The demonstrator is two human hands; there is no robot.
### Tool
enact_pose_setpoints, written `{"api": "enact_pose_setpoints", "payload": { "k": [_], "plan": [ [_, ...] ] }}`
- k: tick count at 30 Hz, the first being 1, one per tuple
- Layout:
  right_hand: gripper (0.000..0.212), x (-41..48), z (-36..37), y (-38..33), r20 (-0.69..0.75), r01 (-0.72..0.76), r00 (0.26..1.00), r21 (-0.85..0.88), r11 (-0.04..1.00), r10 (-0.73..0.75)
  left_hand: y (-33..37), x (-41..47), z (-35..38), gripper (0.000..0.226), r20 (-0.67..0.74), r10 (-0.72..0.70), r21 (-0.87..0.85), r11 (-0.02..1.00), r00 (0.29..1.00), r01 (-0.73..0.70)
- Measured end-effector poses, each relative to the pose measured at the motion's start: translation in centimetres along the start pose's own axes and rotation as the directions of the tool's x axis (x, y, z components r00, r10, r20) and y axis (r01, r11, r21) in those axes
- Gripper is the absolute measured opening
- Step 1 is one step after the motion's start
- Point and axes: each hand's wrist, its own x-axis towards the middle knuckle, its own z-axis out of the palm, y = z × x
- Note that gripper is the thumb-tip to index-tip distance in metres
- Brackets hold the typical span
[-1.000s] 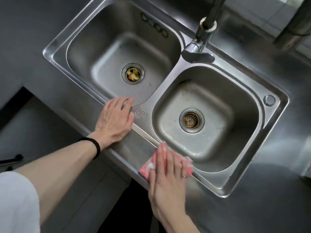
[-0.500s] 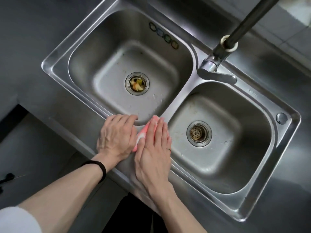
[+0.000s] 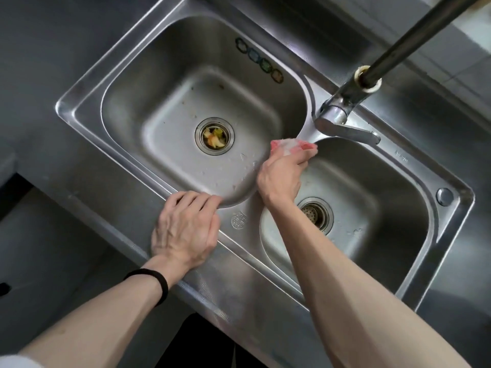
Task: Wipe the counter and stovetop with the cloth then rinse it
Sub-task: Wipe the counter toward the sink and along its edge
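A pink cloth [image 3: 293, 146] is pressed on the steel divider between the two basins of the double sink [image 3: 265, 224], just in front of the faucet base [image 3: 336, 112]. My right hand [image 3: 281, 176] grips the cloth, fingers curled over it. My left hand [image 3: 186, 229] lies flat on the sink's front rim beside the left basin, fingers together and slightly bent, holding nothing. The stovetop is out of view.
The left basin's drain [image 3: 214, 136] holds food scraps; the right basin's strainer [image 3: 316, 213] is partly hidden by my right forearm. The faucet spout [image 3: 414, 41] angles up to the right. Grey counter [image 3: 39, 62] surrounds the sink; its front edge runs under my forearms.
My right hand has slid the cloth from the sink's front rim leftward, then up along the divider toward the faucet. My left hand has stayed on the front rim.
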Motion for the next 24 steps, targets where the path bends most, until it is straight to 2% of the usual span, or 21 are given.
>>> {"api": "enact_pose_setpoints", "payload": {
  "k": [3,5,8,11,12,14,19,22,24],
  "plan": [
    [0.072,-4.0,-0.8,2.5,0.148,0.140,0.979,0.012,0.990,-0.140,0.1,0.0,-0.2,0.030,0.001,-0.006,0.008,1.000,1.000,0.006],
    [0.063,-7.5,-0.8,4.5,0.216,0.174,0.959,0.052,0.983,-0.181,0.2,0.0,-0.3,0.030,0.009,-0.014,0.017,1.000,1.000,0.014],
    [0.055,-10.8,-1.4,7.9,0.333,0.218,0.925,-0.068,0.974,-0.184,0.3,0.1,-0.4,0.030,0.006,-0.026,0.029,0.999,1.000,0.026],
    [0.025,-11.2,-4.2,10.8,0.455,0.348,0.847,-0.081,0.934,-0.275,0.6,0.1,-0.7,0.028,0.017,-0.027,0.039,0.999,0.999,0.026],
    [0.021,-11.2,-5.4,11.6,0.493,0.419,0.812,-0.118,0.900,-0.312,0.7,0.1,-0.8,0.027,0.022,-0.026,0.041,0.999,0.999,0.025],
    [0.030,-11.2,-7.8,13.8,0.557,0.500,0.768,-0.213,0.840,-0.316,0.8,0.0,-1.0,0.027,0.022,-0.032,0.047,0.998,0.999,0.031],
    [0.041,-12.0,-14.1,20.2,0.437,0.304,0.884,-0.274,0.912,-0.163,1.0,0.2,-1.1,0.031,0.015,-0.030,0.046,0.999,0.999,0.029],
    [0.068,-13.5,-14.4,21.4,0.378,0.277,0.920,-0.449,0.849,-0.101,1.1,0.2,-1.2,0.031,0.024,-0.039,0.057,0.998,0.999,0.037],
    [0.073,-14.5,-13.0,20.2,0.339,0.281,0.933,-0.482,0.830,-0.118,1.2,0.1,-1.2,0.031,0.030,-0.044,0.057,0.997,0.999,0.043]
  ]
}}
